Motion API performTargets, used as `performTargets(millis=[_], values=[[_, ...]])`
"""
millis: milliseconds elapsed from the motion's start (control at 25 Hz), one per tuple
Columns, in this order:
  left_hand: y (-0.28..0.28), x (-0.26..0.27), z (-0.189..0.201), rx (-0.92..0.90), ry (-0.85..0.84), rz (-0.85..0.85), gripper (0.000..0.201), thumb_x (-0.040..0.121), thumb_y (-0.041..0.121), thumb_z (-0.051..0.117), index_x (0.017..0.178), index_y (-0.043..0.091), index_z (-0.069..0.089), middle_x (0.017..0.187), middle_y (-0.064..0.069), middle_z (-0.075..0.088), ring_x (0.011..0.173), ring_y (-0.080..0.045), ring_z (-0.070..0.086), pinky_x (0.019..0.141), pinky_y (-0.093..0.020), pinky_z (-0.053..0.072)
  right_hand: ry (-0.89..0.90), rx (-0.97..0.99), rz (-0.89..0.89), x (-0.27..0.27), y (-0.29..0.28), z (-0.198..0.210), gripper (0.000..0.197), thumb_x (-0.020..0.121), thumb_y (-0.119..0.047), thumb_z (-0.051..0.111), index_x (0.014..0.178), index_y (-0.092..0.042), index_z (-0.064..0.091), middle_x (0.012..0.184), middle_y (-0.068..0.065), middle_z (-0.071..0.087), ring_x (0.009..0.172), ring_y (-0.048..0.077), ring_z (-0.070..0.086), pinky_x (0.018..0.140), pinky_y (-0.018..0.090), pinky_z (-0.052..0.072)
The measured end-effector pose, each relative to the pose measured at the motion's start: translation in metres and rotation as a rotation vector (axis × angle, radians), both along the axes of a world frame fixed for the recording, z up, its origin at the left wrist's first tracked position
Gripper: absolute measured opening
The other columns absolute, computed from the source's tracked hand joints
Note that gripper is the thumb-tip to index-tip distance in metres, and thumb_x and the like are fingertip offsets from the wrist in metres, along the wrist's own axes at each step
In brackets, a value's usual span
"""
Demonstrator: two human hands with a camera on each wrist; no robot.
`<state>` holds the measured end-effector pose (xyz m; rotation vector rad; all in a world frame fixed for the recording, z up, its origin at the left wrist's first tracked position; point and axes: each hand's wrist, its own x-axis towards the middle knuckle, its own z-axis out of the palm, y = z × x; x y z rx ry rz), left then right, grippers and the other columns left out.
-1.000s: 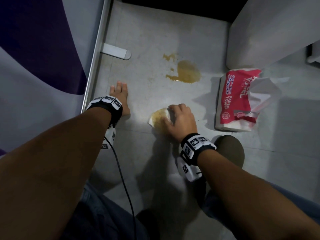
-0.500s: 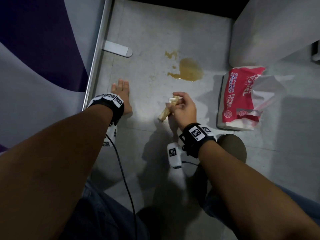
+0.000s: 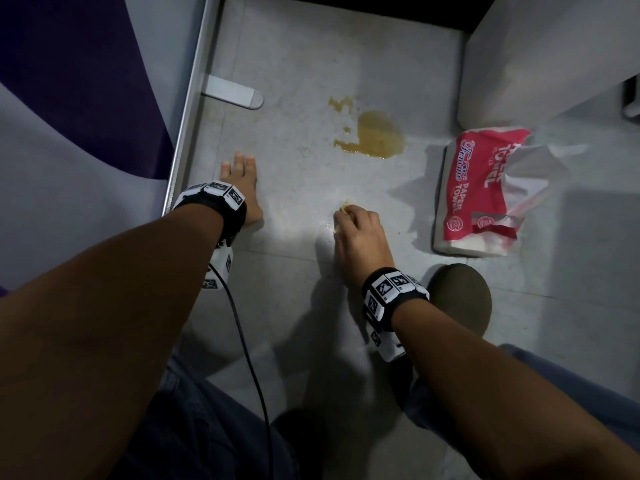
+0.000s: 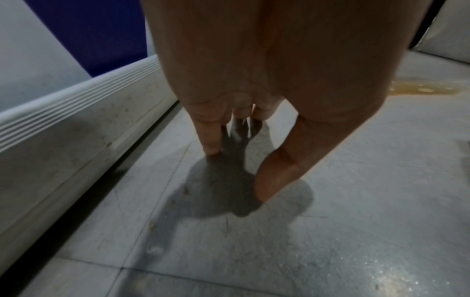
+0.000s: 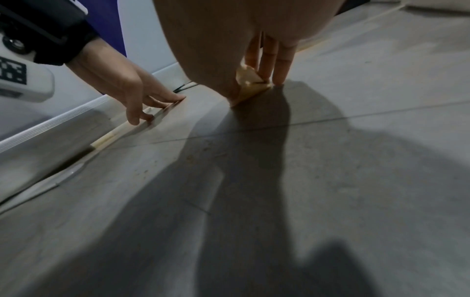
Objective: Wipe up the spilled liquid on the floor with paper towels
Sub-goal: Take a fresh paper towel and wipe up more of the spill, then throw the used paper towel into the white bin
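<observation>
A brown puddle (image 3: 379,138) with small splashes (image 3: 341,105) lies on the grey floor, and its edge shows in the left wrist view (image 4: 419,90). My right hand (image 3: 349,216) holds a crumpled, brown-stained paper towel (image 3: 346,204) down on the floor, short of the puddle. In the right wrist view the towel (image 5: 250,84) sits pinched between thumb and fingers (image 5: 278,66). My left hand (image 3: 240,174) is propped on the floor by the wall, fingers spread, holding nothing; its fingertips (image 4: 212,146) touch the tile.
A red paper towel pack (image 3: 474,192), torn open, lies to the right. A white cabinet (image 3: 536,57) stands behind it. Along the left run a metal rail (image 3: 187,126) and a metal plate (image 3: 235,95). My shoe (image 3: 460,299) is beside the right wrist.
The right hand lifted the stained towel off the floor, bunched it, and has set it down again slightly farther forward. The left hand has stayed put.
</observation>
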<state>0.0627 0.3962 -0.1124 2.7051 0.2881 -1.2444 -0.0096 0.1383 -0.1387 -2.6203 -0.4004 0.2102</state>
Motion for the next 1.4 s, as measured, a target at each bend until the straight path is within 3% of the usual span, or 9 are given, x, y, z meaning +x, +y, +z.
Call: performTargets(millis=[120,280,440,560,760,960,1120,1280,1400], values=[[0.0,0.0,0.001,0.001,0.001,-0.003,0.117,0.07,0.009,0.064,0.154,0.018,-0.018,0.162,-0.004,-0.022,0.15,-0.034,-0.011,0.12,-0.051,0.018,0.019,0.098,0.023,-0.003,0.006,-0.007,0.057,0.074,0.01,0.069,0.129,-0.003,0.06,0.132,0.018,0.057,0.118,0.035,0.052,0.097,0.04,0.052],[0.001,-0.001,0.0,0.001,-0.003,-0.002,0.117,0.07,0.011,0.063,0.154,0.019,-0.018,0.162,-0.003,-0.022,0.15,-0.033,-0.011,0.12,-0.051,0.019,-0.059,0.096,0.138,-0.016,0.003,-0.011,0.049,0.065,0.007,0.078,0.111,-0.006,0.068,0.116,0.012,0.068,0.101,0.033,0.06,0.083,0.041,0.054],[0.0,-0.001,0.0,0.001,0.002,-0.003,0.116,0.072,0.014,0.064,0.154,0.019,-0.018,0.162,-0.004,-0.022,0.15,-0.033,-0.011,0.121,-0.052,0.015,-0.079,0.086,0.193,-0.04,-0.002,-0.006,0.05,0.063,0.006,0.076,0.111,-0.004,0.068,0.112,0.013,0.068,0.097,0.035,0.062,0.078,0.042,0.056],[-0.001,0.0,0.003,-0.002,0.005,0.001,0.116,0.071,0.012,0.063,0.154,0.019,-0.018,0.162,-0.003,-0.023,0.15,-0.033,-0.011,0.121,-0.052,0.015,-0.092,0.099,0.276,-0.063,0.006,-0.009,0.046,0.067,0.002,0.073,0.112,-0.001,0.067,0.109,0.016,0.067,0.093,0.036,0.06,0.075,0.041,0.054],[0.0,0.001,0.002,0.009,-0.001,-0.01,0.118,0.068,0.012,0.064,0.154,0.017,-0.017,0.162,-0.005,-0.021,0.15,-0.034,-0.011,0.12,-0.052,0.017,-0.188,0.156,0.441,-0.094,0.031,-0.024,0.025,0.085,-0.01,0.065,0.109,-0.001,0.07,0.11,0.015,0.069,0.097,0.033,0.061,0.082,0.04,0.053],[0.001,0.0,0.001,0.001,0.003,-0.006,0.12,0.066,0.01,0.064,0.154,0.019,-0.018,0.162,-0.004,-0.022,0.15,-0.034,-0.011,0.12,-0.052,0.017,-0.266,0.098,0.683,-0.078,0.037,-0.024,0.025,0.089,-0.014,0.052,0.103,-0.01,0.072,0.107,0.01,0.07,0.093,0.031,0.063,0.079,0.04,0.048],[0.0,0.001,0.002,0.001,0.0,-0.004,0.119,0.068,0.008,0.064,0.154,0.019,-0.018,0.162,-0.003,-0.022,0.15,-0.033,-0.011,0.12,-0.051,0.017,-0.274,0.035,0.557,-0.035,0.002,-0.02,0.018,0.088,-0.016,0.061,0.103,-0.012,0.069,0.103,0.01,0.066,0.089,0.031,0.06,0.076,0.039,0.043],[0.0,0.0,0.002,-0.002,-0.003,-0.004,0.117,0.071,0.011,0.065,0.154,0.018,-0.017,0.162,-0.005,-0.022,0.15,-0.034,-0.011,0.121,-0.051,0.016,-0.175,-0.134,0.349,0.014,-0.015,-0.012,0.033,0.073,-0.008,0.074,0.104,-0.017,0.065,0.104,0.005,0.063,0.092,0.029,0.053,0.076,0.039,0.04],[0.001,-0.001,0.003,-0.008,-0.007,-0.001,0.115,0.073,0.013,0.064,0.155,0.019,-0.016,0.162,-0.004,-0.021,0.15,-0.032,-0.011,0.121,-0.049,0.014,-0.155,-0.065,0.096,0.05,-0.016,0.005,0.012,0.088,-0.013,0.067,0.1,-0.015,0.066,0.1,0.004,0.064,0.09,0.027,0.053,0.077,0.042,0.045]])
